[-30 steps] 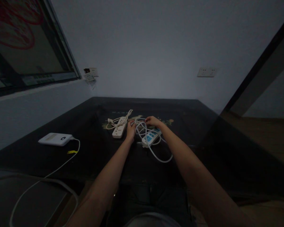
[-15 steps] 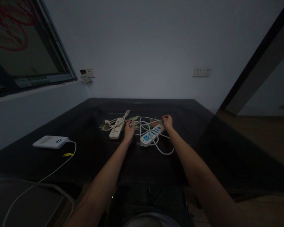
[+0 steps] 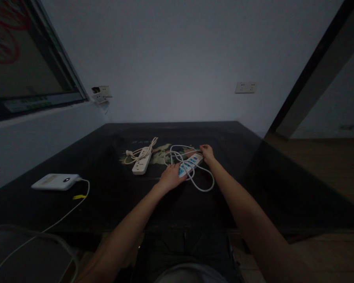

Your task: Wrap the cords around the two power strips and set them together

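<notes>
A white power strip with blue sockets (image 3: 196, 158) lies slantwise on the dark table, its white cord (image 3: 205, 190) looped loosely over and around it. My left hand (image 3: 171, 177) grips the strip's near left end, which it partly hides. At the strip's far right end, my right hand (image 3: 207, 152) is closed with the fingertips pinched on a part of the white cord. Left of my hands rests a second, all-white power strip (image 3: 141, 166) with its cream cord (image 3: 148, 151) bundled on top. Beneath and behind both strips is a camouflage-patterned patch (image 3: 162, 154).
On the table's left side a white power bank (image 3: 56, 182) has a white cable (image 3: 65, 217) running off the near edge, with a yellow tag (image 3: 79, 197) beside it. Wall sockets (image 3: 246, 87) are behind the black table (image 3: 224, 208). A window (image 3: 32, 59) is at the left.
My left hand has let go of the cord loop and moved right and nearer, onto the blue-socketed strip's end. My right hand stays pinched at the cord. The view has shifted slightly.
</notes>
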`<action>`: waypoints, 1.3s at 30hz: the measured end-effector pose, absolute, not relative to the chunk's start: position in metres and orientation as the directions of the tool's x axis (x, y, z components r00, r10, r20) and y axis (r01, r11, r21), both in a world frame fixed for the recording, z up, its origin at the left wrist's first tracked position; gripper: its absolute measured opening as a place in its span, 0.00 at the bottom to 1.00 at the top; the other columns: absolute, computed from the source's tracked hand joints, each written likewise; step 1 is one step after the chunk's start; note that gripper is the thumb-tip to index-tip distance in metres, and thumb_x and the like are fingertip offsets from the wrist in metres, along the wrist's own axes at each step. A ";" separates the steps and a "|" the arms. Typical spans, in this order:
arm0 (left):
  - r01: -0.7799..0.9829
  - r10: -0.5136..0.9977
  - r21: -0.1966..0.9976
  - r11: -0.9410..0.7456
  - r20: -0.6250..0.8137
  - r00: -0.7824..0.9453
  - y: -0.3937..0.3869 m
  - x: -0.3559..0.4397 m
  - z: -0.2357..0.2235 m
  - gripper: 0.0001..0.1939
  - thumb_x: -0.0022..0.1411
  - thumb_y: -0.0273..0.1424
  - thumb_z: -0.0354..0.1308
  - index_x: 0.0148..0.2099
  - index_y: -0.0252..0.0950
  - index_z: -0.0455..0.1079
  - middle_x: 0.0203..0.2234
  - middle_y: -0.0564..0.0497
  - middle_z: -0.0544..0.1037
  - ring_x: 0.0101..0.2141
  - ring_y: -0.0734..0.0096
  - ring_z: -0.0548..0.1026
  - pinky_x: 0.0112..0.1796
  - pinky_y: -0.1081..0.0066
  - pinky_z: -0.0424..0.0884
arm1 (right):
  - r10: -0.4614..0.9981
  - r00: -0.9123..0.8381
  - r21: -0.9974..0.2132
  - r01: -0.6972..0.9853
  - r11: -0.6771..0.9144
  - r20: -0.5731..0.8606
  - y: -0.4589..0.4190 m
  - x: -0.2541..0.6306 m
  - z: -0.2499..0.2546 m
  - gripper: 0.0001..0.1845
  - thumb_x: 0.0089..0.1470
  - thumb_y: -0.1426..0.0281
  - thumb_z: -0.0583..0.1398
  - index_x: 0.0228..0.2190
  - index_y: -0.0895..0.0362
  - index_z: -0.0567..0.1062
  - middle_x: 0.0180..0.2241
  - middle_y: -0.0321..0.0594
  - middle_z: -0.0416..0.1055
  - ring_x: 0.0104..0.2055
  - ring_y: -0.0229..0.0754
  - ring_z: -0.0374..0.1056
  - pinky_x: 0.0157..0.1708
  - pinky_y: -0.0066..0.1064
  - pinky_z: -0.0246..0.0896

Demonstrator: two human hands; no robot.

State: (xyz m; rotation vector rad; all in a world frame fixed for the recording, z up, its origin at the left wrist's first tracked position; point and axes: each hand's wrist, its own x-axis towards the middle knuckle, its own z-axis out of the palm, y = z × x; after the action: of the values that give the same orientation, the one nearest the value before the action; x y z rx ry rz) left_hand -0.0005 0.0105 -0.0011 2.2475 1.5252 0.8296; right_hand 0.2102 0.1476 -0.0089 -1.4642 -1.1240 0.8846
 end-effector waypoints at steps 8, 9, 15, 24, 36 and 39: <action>0.784 0.900 0.465 -0.412 0.343 0.270 -0.003 0.003 -0.004 0.25 0.57 0.34 0.56 0.57 0.32 0.63 0.48 0.35 0.71 0.49 0.49 0.67 0.51 0.57 0.61 | 0.919 0.394 -0.999 0.047 0.006 0.024 0.130 0.270 0.004 0.06 0.55 0.71 0.59 0.37 0.57 0.69 0.32 0.36 0.70 0.28 0.35 0.71 0.29 0.30 0.71; 0.792 0.902 0.454 -0.407 0.334 0.272 -0.003 0.003 -0.004 0.25 0.58 0.34 0.56 0.57 0.32 0.62 0.47 0.35 0.71 0.48 0.49 0.67 0.50 0.57 0.62 | 0.909 0.416 -0.999 0.038 0.021 0.035 0.126 0.280 0.006 0.05 0.54 0.71 0.59 0.35 0.56 0.68 0.29 0.34 0.69 0.25 0.34 0.70 0.26 0.28 0.70; 0.794 0.896 0.439 -0.421 0.339 0.288 -0.001 0.003 -0.008 0.24 0.58 0.33 0.55 0.57 0.34 0.63 0.44 0.38 0.71 0.46 0.52 0.67 0.49 0.58 0.62 | 0.856 0.500 -0.990 0.026 0.140 0.134 0.095 0.317 0.022 0.10 0.50 0.66 0.61 0.32 0.54 0.65 0.25 0.32 0.65 0.23 0.33 0.67 0.19 0.23 0.65; 0.772 0.899 0.489 -0.407 0.365 0.243 0.003 0.000 -0.014 0.26 0.58 0.35 0.57 0.57 0.33 0.64 0.44 0.38 0.72 0.46 0.48 0.67 0.49 0.57 0.62 | 0.913 0.095 -0.863 0.376 0.337 0.398 -0.003 0.262 0.032 0.14 0.42 0.62 0.66 0.31 0.56 0.73 0.31 0.39 0.72 0.30 0.39 0.66 0.33 0.31 0.64; 0.757 0.880 0.501 -0.419 0.431 0.202 0.009 -0.009 -0.007 0.26 0.58 0.36 0.58 0.57 0.33 0.64 0.45 0.38 0.72 0.47 0.49 0.67 0.50 0.56 0.63 | 0.943 0.050 -0.864 0.419 0.279 0.329 -0.003 0.271 0.022 0.09 0.43 0.65 0.60 0.28 0.56 0.74 0.27 0.37 0.72 0.29 0.40 0.64 0.30 0.31 0.57; 0.750 0.864 0.481 -0.454 0.444 0.239 0.010 -0.012 -0.005 0.27 0.57 0.35 0.58 0.57 0.32 0.64 0.47 0.38 0.72 0.48 0.50 0.66 0.51 0.56 0.62 | 0.924 0.111 -0.861 0.416 0.292 0.366 0.005 0.279 0.031 0.10 0.42 0.63 0.62 0.27 0.56 0.74 0.26 0.37 0.71 0.28 0.39 0.63 0.30 0.30 0.57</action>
State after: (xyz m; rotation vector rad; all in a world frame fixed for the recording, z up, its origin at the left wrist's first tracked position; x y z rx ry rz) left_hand -0.0120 0.0101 -0.0048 2.3353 1.5386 1.0107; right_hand 0.2793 0.0054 0.0310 -1.3012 -1.4890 0.5961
